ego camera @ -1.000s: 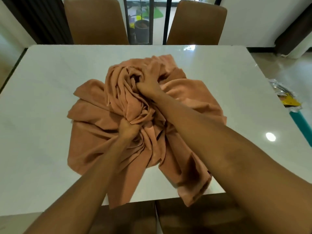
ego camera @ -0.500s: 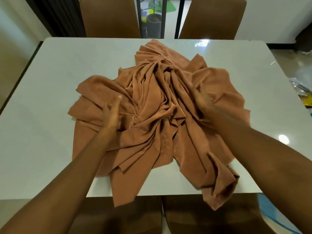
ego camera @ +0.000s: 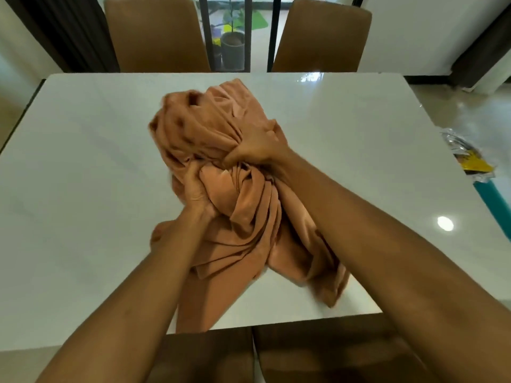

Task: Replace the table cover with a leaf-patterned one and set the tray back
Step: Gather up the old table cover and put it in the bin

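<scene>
Both my hands are bunched into the orange cover (ego camera: 249, 217). My left hand (ego camera: 197, 189) is curled round a thick fold on the near side, and my right hand (ego camera: 255, 149) is fisted on the gathers just beyond it. The bundle sits on the white surface (ego camera: 83, 161) under my hands, with a tail hanging past the near edge below my wrists. That tail worries me: lifted from these two grips alone, it could drag or snag on the chair (ego camera: 207, 355) beneath.

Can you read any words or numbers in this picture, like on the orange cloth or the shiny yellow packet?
None can be read.
The orange cloth is plain, with no label showing.
The shiny yellow packet at the right is too blurred to show any print.
</scene>
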Tool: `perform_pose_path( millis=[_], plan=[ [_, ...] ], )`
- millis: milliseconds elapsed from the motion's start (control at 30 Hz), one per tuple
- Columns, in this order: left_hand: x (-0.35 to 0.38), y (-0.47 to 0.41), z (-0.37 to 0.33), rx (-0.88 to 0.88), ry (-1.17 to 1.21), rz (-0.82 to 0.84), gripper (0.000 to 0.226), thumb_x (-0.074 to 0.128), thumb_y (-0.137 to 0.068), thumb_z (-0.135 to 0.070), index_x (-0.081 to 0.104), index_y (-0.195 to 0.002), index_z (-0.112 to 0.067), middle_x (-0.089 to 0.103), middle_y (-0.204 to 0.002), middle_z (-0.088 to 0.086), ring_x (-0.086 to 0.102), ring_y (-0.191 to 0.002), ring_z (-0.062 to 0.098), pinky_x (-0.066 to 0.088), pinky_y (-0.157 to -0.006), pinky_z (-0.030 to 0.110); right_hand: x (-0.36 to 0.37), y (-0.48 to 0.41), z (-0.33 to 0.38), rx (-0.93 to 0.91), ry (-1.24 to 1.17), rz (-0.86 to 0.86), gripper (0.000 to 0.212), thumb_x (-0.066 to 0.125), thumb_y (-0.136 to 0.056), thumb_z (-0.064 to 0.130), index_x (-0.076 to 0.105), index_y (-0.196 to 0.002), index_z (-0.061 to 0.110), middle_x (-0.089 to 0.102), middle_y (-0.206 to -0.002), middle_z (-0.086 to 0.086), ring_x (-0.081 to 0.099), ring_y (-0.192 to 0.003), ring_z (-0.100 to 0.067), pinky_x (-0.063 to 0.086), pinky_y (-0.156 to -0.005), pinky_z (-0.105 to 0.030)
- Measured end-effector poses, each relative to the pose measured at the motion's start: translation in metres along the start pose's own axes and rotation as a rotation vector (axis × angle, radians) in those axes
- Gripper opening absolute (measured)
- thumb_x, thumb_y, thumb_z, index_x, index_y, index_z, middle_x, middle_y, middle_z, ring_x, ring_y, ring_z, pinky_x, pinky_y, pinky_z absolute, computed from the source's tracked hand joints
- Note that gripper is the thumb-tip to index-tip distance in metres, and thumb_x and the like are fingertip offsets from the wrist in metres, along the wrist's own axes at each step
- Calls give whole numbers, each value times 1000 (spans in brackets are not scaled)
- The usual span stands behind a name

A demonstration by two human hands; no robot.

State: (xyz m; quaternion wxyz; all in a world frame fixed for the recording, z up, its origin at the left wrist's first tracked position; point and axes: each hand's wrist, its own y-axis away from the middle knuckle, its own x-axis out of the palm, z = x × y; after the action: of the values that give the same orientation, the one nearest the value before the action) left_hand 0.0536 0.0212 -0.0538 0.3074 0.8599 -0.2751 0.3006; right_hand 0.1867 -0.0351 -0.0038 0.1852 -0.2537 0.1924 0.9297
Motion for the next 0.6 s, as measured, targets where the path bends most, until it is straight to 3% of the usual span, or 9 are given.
perform_pose_path(
  millis=[33,67,133,200,267,333,433,533,600],
  plan=[
    [4,-3,1,-23,43,56,40,51,-95,-39,79,-101,-10,74,-108,14,70,-105,21,56,-88,34,-13,8,16,-75,82,-21,85,83,-78,16,39,-150,17,51,-122,7,48,-100,-1,42,-84,-2],
    [5,-5,0,-82,69,86,49,53,-91,-49,76,-113,-12,67,-126,16,63,-119,27,51,-99,43,-19,9,25,-160,140,-44,86,81,-79,19,36,-153,20,51,-137,1,49,-112,-6,41,-98,-11],
    [-5,-8,-1,-209,-63,100,56,51,-90,-60,68,-125,-19,61,-137,15,60,-125,30,48,-103,48,-23,9,28,-249,236,-49,82,75,-82,21,36,-154,26,45,-151,-7,48,-130,-20,40,-110,-33],
    [-19,2,7,-307,-376,71,45,53,-94,-56,67,-121,-23,66,-129,15,69,-107,28,58,-86,44,-11,13,6,-221,387,-72,73,65,-80,21,43,-149,30,53,-138,-12,56,-117,-27,49,-102,-39],
    [-47,23,12,-398,-718,-15,33,74,-87,-41,72,-113,-20,73,-113,16,72,-88,30,60,-72,41,12,29,-32,-285,587,-142,57,53,-78,30,59,-135,32,61,-103,-9,57,-90,-27,46,-77,-41],
    [-78,40,5,-305,-1110,-106,16,79,-81,-23,74,-90,-10,76,-83,13,71,-72,28,54,-57,30,46,54,-74,-350,665,-148,52,48,-78,40,65,-127,34,64,-92,-5,54,-89,-29,38,-78,-40],
    [-109,50,-34,-24,-1394,-297,13,69,-81,-16,72,-68,-14,71,-62,4,71,-70,29,52,-58,30,80,84,-102,-372,725,-102,66,55,-64,33,64,-129,34,72,-104,3,53,-112,-28,30,-107,-51],
    [-115,24,-67,225,-1286,-445,11,63,-82,-29,69,-85,-21,72,-84,2,69,-91,28,56,-83,43,74,93,-102,-399,674,-71,61,54,-70,50,65,-129,38,72,-109,6,51,-121,-24,19,-116,-58],
    [-103,2,-77,274,-1258,-295,30,66,-89,-40,65,-116,-26,67,-114,1,62,-113,22,50,-95,38,66,100,-102,-443,647,-54,57,44,-84,69,67,-127,39,72,-111,10,51,-124,-19,18,-115,-62]
  ],
)
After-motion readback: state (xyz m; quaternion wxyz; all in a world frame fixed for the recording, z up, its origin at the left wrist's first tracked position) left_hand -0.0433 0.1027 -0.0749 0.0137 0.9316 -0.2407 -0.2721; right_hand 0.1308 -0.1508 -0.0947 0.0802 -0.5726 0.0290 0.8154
